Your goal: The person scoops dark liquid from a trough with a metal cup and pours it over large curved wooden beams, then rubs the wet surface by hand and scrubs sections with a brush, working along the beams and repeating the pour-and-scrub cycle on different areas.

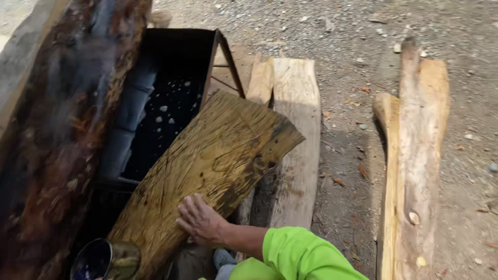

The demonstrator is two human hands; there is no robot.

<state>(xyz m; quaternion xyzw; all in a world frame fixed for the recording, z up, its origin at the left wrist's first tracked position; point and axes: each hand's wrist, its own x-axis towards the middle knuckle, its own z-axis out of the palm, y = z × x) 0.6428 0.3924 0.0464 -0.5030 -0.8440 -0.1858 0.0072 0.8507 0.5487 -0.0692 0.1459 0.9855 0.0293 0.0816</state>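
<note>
My right hand (199, 222), in a bright green sleeve, rests on the lower part of a wet yellow-brown wooden plank (218, 155), fingers bent against its face, holding it. The plank leans slantwise over the right rim of a black metal trough (212, 57) that holds dark liquid with pale flecks floating on it. A round metal cup (106, 259) with dark liquid inside sits at the bottom left, just below the plank's lower end. What holds the cup is hidden. My left hand is out of sight.
A big dark, rough log slab (57, 129) leans along the trough's left side. Pale planks (298, 129) lie on the ground under the wet one. A bark-edged slab (417, 155) lies to the right on gravelly dirt (353, 26).
</note>
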